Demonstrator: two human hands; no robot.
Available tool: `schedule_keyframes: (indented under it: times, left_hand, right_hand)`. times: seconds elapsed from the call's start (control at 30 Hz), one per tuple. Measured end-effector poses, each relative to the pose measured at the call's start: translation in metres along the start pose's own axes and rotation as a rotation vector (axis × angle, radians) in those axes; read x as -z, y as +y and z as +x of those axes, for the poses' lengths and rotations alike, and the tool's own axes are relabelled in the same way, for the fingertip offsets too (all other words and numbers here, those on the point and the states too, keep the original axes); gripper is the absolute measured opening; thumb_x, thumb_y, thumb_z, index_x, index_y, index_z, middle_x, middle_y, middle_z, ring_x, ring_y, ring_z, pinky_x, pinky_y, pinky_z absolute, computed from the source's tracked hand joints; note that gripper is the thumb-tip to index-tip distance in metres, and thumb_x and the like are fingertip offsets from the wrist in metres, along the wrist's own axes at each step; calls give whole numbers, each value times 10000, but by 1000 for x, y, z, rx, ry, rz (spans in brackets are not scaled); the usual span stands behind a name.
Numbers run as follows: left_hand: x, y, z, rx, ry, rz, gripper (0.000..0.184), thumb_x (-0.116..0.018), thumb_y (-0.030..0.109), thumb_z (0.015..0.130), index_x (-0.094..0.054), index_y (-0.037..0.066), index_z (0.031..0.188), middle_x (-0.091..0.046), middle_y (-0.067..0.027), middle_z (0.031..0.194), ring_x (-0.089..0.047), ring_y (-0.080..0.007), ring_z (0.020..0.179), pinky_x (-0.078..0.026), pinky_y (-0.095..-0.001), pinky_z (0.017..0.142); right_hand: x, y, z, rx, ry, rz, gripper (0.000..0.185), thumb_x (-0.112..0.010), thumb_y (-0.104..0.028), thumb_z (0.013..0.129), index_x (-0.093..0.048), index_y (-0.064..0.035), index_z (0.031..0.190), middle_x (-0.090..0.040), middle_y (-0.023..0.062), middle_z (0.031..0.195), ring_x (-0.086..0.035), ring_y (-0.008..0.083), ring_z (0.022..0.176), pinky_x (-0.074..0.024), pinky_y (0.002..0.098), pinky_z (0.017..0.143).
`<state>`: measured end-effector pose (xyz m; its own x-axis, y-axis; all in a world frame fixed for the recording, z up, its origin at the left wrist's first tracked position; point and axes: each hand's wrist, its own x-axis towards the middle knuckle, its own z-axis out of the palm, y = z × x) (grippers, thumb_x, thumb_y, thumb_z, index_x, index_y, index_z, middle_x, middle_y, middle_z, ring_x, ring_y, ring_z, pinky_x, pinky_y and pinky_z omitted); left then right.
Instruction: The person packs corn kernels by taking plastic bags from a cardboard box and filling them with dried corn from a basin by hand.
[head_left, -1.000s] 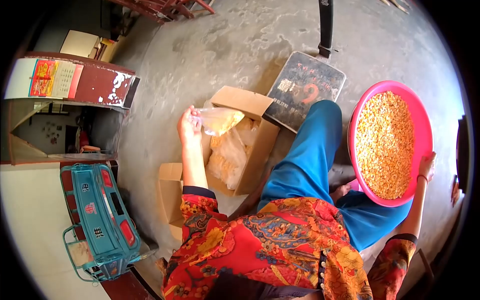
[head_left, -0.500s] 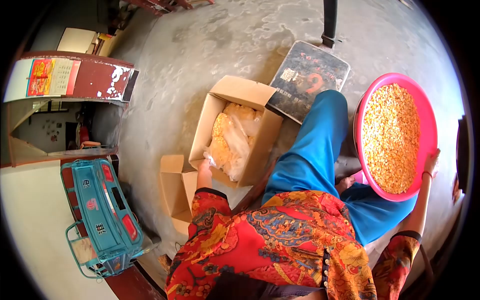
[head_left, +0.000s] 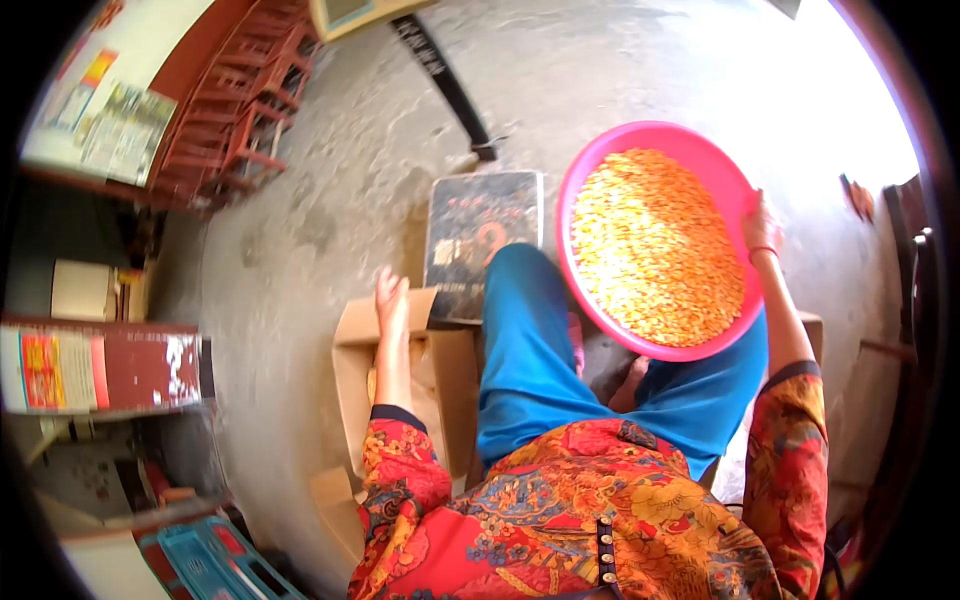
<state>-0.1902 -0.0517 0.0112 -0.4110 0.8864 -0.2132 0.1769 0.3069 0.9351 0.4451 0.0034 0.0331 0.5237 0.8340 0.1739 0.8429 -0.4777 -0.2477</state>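
1. Pink plastic basin (head_left: 705, 170), its bottom covered with orange-yellow corn kernels (head_left: 655, 250), is at 2 o'clock, its lower edge overlapping the person's right thigh.
2. Right hand (head_left: 763, 225), red band (head_left: 763, 250) around the wrist, grasps the basin's rim at its 3 o'clock side; some fingers are hidden.
3. Left hand (head_left: 392, 295), near 9 o'clock, is released, fingers loosely extended, the forearm crossing in front of an open cardboard box (head_left: 457, 390).
4. That box stands at 7 o'clock, its contents mostly hidden.
5. Platform scale (head_left: 462, 230), dark and worn, lies at 12 o'clock, partly covered by the left knee (head_left: 525, 270).
6. Red wooden furniture (head_left: 235, 100) is at 10 o'clock.
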Motion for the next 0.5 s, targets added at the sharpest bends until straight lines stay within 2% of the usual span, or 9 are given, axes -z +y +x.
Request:
schedule_keyframes:
  times: [0.13, 0.2, 0.27, 0.33, 0.37, 0.4, 0.43, 0.47, 0.5]
  left_hand:
    - [-146, 117, 6, -108, -357, 10, 544, -531, 295, 873, -321, 147, 1353, -349, -173, 1354, -390, -252, 1208, -384, -387, 906]
    - [-207, 143, 12, -243, -443, 114, 556, -528, 310, 874, -312, 143, 1358, -342, -179, 1357, -393, -263, 1207, -374, -394, 921]
    - [-253, 146, 13, -248, -513, 108, 569, -532, 296, 871, -300, 120, 1360, -358, -190, 1345, -392, -262, 1212, -368, -380, 935]
    - [-297, 113, 30, -625, -501, 386, 576, -556, 273, 854, -317, 71, 1337, -396, -190, 1316, -401, -243, 1207, -371, -360, 933]
    - [-305, 109, 15, -787, -434, 455, 545, -557, 198, 816, -354, 32, 1293, -459, -240, 1232, -453, -337, 1149, -389, -390, 928]
    - [-301, 141, -25, -728, -298, 767, 519, -547, 189, 814, -367, 14, 1268, -486, -238, 1197, -477, -363, 1105, -398, -412, 909]
    - [-301, 143, -31, -752, -235, 830, 513, -554, 191, 809, -379, 18, 1258, -506, -226, 1175, -496, -380, 1066, -404, -424, 892]
    - [-302, 119, -6, -835, -232, 697, 501, -554, 182, 805, -388, 40, 1256, -513, -225, 1165, -504, -387, 1050, -419, -422, 867]
    - [-300, 122, -5, -719, -265, 696, 487, -553, 178, 805, -395, 61, 1251, -510, -225, 1173, -496, -393, 1058, -418, -421, 864]
  right_hand:
    - [15, -14, -6, -49, -33, 18, 242, -463, -171, 790, -457, -150, 1031, -582, 138, 1025, -576, 354, 917, -468, 465, 737]
    - [17, -17, -8, -49, 26, 62, 223, -458, -154, 796, -469, -136, 1018, -584, 132, 1000, -577, 348, 915, -470, 462, 734]
    - [17, -16, -10, -32, 21, 116, 208, -464, -116, 787, -488, -108, 994, -575, 141, 982, -577, 347, 905, -474, 451, 726]
    - [17, -14, -11, -23, 42, 102, 210, -467, -83, 777, -505, -112, 982, -571, 137, 903, -594, 335, 830, -488, 433, 694]
    - [25, -15, -15, 58, 102, 120, 190, -467, -78, 776, -507, -106, 959, -573, 147, 902, -601, 325, 815, -497, 426, 678]
    - [14, -11, -9, 4, 52, 113, 169, -472, -78, 773, -503, -97, 938, -575, 153, 886, -607, 313, 821, -504, 417, 676]
    - [27, -18, -14, -31, 66, 158, 155, -476, -79, 773, -500, -95, 925, -582, 150, 883, -609, 308, 832, -506, 411, 687]
    - [25, -17, -12, -31, 73, 212, 160, -486, -89, 774, -499, -92, 934, -586, 154, 891, -610, 306, 840, -507, 404, 687]
    - [20, -17, -10, -46, 49, 206, 171, -498, -99, 771, -496, -85, 941, -588, 150, 906, -612, 296, 840, -509, 395, 683]
